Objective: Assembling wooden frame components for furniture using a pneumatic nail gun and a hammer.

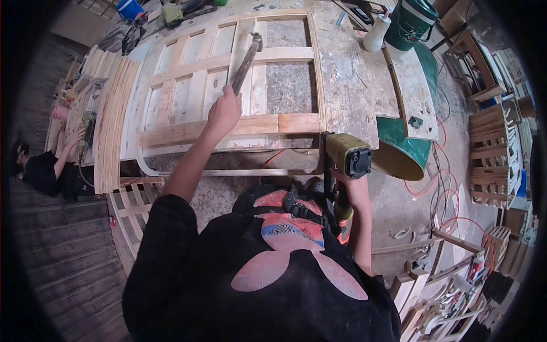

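Note:
My left hand (225, 112) is closed around the handle of a hammer (246, 66), its head raised over a wooden slatted frame (228, 125). The frame lies flat on a stained workbench (348, 85), with crossing slats and rounded near corners. At the frame's near right corner, my right hand (354, 188) grips a yellow and black nail gun (348, 155). The gun's body is upright beside the bench edge, and its lower part is partly hidden by my arm and clothing. I cannot tell whether its nose touches the wood.
A stack of wooden strips (117, 122) stands at the left. Farther left, another person (43, 171) handles a power tool (88, 125). A white bottle (376, 34) and dark green bucket (410, 25) sit at the back right. Red hoses (450, 171) trail across the floor.

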Motion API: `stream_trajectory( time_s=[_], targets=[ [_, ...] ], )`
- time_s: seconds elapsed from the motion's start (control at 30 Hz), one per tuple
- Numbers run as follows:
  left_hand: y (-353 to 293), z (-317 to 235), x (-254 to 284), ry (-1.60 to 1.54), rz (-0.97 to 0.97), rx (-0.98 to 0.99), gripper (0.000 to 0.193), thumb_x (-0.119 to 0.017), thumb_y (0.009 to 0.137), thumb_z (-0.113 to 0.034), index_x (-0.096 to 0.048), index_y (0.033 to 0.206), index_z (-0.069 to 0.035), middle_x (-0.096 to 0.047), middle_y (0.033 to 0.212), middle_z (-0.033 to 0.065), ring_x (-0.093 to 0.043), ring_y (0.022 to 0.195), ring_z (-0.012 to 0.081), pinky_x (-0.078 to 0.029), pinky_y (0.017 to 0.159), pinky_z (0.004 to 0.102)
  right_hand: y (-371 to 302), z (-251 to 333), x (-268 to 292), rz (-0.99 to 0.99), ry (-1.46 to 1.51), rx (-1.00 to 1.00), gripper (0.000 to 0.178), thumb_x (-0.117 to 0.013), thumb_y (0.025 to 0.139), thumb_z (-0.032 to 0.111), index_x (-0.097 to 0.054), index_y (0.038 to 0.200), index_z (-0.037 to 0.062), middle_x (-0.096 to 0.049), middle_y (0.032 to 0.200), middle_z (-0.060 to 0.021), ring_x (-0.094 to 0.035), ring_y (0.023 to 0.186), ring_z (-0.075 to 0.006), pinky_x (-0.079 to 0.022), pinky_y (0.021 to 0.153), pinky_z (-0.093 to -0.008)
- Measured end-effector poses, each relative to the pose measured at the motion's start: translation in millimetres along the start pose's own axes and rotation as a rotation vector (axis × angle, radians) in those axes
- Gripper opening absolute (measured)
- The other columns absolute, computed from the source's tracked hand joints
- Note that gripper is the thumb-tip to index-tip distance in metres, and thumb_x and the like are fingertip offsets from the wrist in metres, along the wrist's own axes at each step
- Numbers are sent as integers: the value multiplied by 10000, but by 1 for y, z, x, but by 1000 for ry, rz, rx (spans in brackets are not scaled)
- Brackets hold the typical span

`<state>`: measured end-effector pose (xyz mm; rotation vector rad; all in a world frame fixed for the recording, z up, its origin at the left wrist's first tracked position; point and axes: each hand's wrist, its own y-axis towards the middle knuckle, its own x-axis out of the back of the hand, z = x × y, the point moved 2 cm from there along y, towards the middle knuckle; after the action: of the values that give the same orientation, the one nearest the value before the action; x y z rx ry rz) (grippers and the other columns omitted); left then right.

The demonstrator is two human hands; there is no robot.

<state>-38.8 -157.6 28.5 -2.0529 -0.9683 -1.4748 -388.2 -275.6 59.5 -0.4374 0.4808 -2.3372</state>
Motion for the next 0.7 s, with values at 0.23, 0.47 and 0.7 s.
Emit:
stream_trajectory(
  time_s=[0.23, 0.47, 0.7],
  targets=[
    [14, -99, 165, -626, -40, 60, 373, -485, 857, -396, -499, 911, -27, -480, 582, 25, -447, 424, 87, -379, 379, 246, 1, -7, 0, -17, 32, -12, 149, -648, 696, 130, -532, 727, 44, -508, 591, -14, -464, 501, -109, -366, 464, -274],
    [14, -76, 165, -869, -431, -120, 381, -429, 889, -387, -416, 1036, -36, -497, 571, 86, -503, 448, 159, -420, 418, 307, 2, -1, 1, 7, 46, -22, 138, -640, 698, 118, -532, 747, 46, -510, 607, -11, -457, 498, -102, -362, 459, -270],
    [-7, -6, 50, -41, 150, 107, 367, -406, 880, -347, -443, 1008, -5, -557, 861, 311, -533, 869, 455, -416, 759, 498, 9, -20, 4, -3, 29, -1, 139, -638, 700, 137, -544, 744, 45, -507, 616, -5, -457, 520, -101, -367, 470, -272]
  ],
)
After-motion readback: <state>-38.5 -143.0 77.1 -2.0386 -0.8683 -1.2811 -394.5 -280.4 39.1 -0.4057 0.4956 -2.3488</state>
